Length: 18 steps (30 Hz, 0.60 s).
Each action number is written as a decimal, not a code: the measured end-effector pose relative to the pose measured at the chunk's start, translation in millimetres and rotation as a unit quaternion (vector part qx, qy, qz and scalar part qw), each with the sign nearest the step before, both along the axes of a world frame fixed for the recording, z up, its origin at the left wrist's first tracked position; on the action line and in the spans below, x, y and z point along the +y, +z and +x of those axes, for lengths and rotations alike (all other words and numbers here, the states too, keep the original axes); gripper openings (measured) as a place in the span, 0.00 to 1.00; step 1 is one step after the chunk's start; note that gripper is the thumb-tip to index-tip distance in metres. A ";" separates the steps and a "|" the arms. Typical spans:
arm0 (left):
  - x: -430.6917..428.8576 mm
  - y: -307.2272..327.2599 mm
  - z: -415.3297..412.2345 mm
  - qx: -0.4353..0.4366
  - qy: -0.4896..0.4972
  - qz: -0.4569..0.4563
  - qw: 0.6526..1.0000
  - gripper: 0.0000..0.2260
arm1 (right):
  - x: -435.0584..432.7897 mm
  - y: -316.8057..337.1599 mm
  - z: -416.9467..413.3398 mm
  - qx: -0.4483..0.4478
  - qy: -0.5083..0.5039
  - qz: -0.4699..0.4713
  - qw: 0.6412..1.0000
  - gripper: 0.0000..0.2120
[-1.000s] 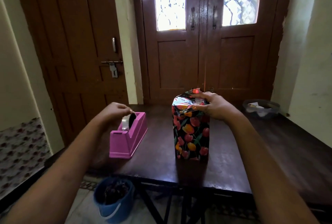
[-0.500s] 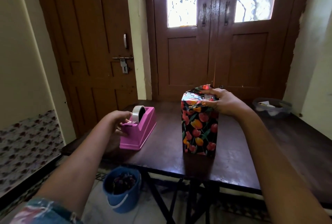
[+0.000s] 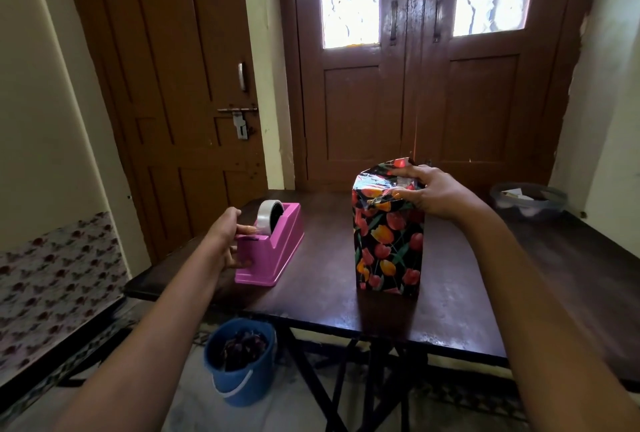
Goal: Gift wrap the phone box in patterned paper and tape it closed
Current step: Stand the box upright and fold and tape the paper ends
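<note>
The phone box [image 3: 388, 248], wrapped in black paper with red and orange tulips, stands upright on the dark wooden table [image 3: 467, 310]. My right hand [image 3: 433, 194] presses the folded paper flaps down on its top end. A pink tape dispenser [image 3: 273, 251] with a clear tape roll [image 3: 268, 216] sits to the left of the box. My left hand [image 3: 227, 235] is at the dispenser's near end, with thumb and finger pinched at the tape by the cutter.
A blue bucket [image 3: 240, 360] stands on the floor under the table's near left corner. A grey bowl [image 3: 528, 201] with scraps sits at the table's far right. Brown doors close off the back, and a patterned mattress [image 3: 52, 279] lies at the left.
My left hand has slid from the top of the tape roll down to the dispenser's near end at the cutter. My right hand has stayed on the box top. The camera view has shifted.
</note>
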State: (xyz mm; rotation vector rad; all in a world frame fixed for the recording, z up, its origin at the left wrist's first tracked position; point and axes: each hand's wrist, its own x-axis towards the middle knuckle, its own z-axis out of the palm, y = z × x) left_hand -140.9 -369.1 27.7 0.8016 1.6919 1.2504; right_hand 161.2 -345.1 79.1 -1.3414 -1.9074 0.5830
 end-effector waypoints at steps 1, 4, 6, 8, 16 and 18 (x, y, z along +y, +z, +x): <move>-1.6 -2.5 -0.5 -0.012 0.005 0.012 1.000 0.20 | 0.7 -0.1 -0.2 0.000 0.000 0.000 1.000 0.23; -5.7 -3.2 -3.6 -0.078 0.016 0.062 0.995 0.18 | 1.6 -0.5 -1.0 0.003 0.000 -0.002 1.000 0.23; -5.1 2.8 -3.6 -0.099 0.016 0.092 0.991 0.17 | 2.1 -0.4 -1.3 0.005 0.002 -0.002 1.000 0.23; -4.4 5.5 -2.1 -0.077 0.020 0.103 0.992 0.15 | 2.4 -1.1 -1.3 0.005 0.004 -0.001 1.000 0.23; -10.2 -22.3 -8.3 -0.082 0.067 0.160 0.981 0.14 | 2.5 -2.1 -0.7 0.001 -0.005 -0.002 1.000 0.23; -11.9 -26.9 -11.4 -0.063 0.071 0.155 0.983 0.21 | 3.3 -2.2 -1.1 0.000 -0.004 -0.001 1.000 0.23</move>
